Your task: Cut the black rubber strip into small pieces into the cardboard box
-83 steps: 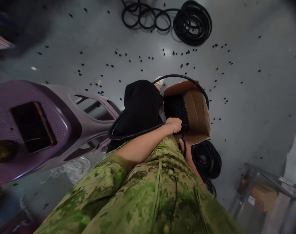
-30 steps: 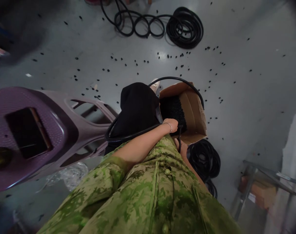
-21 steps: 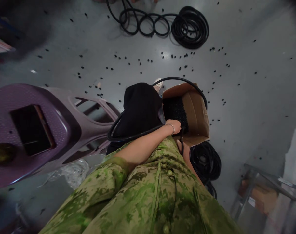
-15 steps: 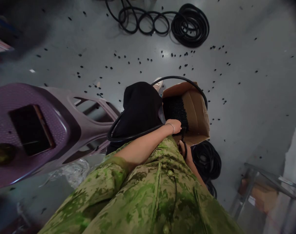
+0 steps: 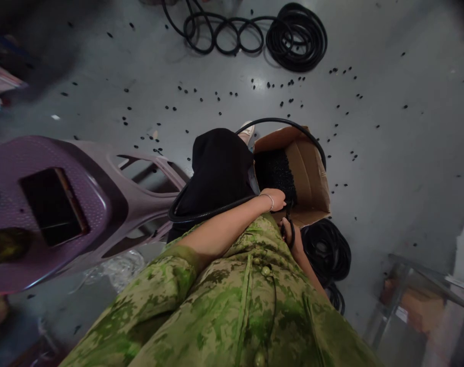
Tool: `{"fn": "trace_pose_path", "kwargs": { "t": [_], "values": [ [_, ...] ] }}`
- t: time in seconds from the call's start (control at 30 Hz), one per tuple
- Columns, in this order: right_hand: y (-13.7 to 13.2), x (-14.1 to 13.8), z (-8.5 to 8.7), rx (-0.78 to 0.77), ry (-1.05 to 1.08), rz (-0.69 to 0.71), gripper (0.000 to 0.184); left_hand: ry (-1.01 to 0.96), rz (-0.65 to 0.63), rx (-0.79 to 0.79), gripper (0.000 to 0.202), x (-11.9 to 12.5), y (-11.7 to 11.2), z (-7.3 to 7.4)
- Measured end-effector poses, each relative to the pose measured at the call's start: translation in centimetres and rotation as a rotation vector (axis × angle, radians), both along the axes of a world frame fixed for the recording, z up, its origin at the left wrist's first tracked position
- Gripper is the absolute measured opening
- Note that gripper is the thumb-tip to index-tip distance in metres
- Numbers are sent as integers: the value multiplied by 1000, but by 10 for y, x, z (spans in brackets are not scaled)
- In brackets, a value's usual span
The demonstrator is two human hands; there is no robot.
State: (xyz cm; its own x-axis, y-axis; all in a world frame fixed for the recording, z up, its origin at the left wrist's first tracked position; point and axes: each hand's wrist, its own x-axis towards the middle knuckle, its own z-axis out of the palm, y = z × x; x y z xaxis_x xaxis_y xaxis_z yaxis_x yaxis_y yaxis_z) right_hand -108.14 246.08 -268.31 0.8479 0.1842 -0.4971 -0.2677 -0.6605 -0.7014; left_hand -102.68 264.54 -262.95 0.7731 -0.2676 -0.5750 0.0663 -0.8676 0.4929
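Observation:
I look straight down over my green camouflage shirt. A black corrugated hose (image 5: 201,216) loops round my black-trousered knee and over an open cardboard box (image 5: 312,178) filled with small black parts. My left hand (image 5: 277,200), with a thin bracelet at the wrist, is closed round the hose near the box's near edge. Just below it my right hand (image 5: 292,239) grips the hose end; its fingers are curled and mostly hidden by my shirt.
A purple plastic chair (image 5: 63,204) stands at left. Coils of black hose (image 5: 297,38) lie on the grey floor at the top, another coil (image 5: 327,252) beside the box. Small black pieces are scattered over the floor. A metal frame (image 5: 415,290) stands at lower right.
Both hands stay at the hose end by the box. The right hand has shifted slightly along the hose; the view has wobbled a little.

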Motion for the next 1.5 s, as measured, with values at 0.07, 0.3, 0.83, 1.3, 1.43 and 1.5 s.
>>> {"fn": "trace_pose_path", "kwargs": {
  "t": [0.07,0.3,0.83,1.3,1.43,1.5],
  "values": [
    [-1,-1,-1,32,17,-25,53,3,-14,-9,40,0,-2,-1],
    [-4,-3,-5,38,-8,-18,55,-13,-47,-1,42,1,-6,-10],
    [1,1,-29,-195,-220,69,56,-12,-15,22,41,2,-3,-7],
    [-1,2,-14,-180,-142,93,61,-49,97,17,41,1,0,-9],
    [-4,-1,-6,-96,-87,99,62,-47,123,-3,37,1,2,-7],
    [-3,-2,-4,-91,-103,114,63,-44,129,-11,36,1,3,-5]
  ]
}}
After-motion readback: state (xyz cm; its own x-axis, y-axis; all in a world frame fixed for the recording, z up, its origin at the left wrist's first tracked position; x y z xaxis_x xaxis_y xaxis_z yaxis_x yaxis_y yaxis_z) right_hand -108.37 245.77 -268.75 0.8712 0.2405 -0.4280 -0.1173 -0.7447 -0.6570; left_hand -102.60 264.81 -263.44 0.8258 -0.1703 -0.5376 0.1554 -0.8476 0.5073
